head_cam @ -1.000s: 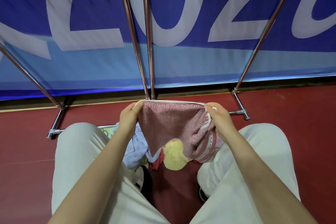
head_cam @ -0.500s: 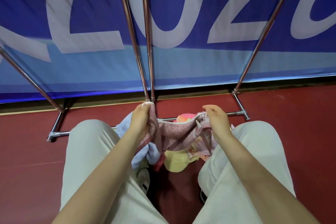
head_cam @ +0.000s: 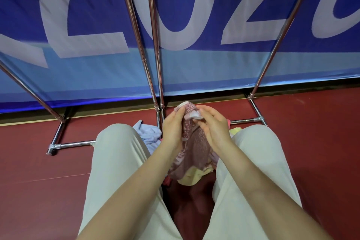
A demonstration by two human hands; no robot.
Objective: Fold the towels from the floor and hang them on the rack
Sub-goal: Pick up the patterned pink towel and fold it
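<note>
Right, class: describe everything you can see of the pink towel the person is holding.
The pink towel looks like nubby terry cloth with a pale trimmed edge at its top. It is folded in half and hangs down between the knees, its corners brought together. The left hand and right hand pinch its top. Its lower end hangs over a yellow towel.

A towel (head_cam: 192,142) hangs between both knees, other towels (head_cam: 150,134) beneath, the rack (head_cam: 155,64) behind.

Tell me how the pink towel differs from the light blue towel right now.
The pink towel is held up between the left hand and right hand, its corners brought together; the light blue towel lies crumpled on the floor, untouched. Pink hangs folded; blue is bunched. Both look like terry cloth.
</note>
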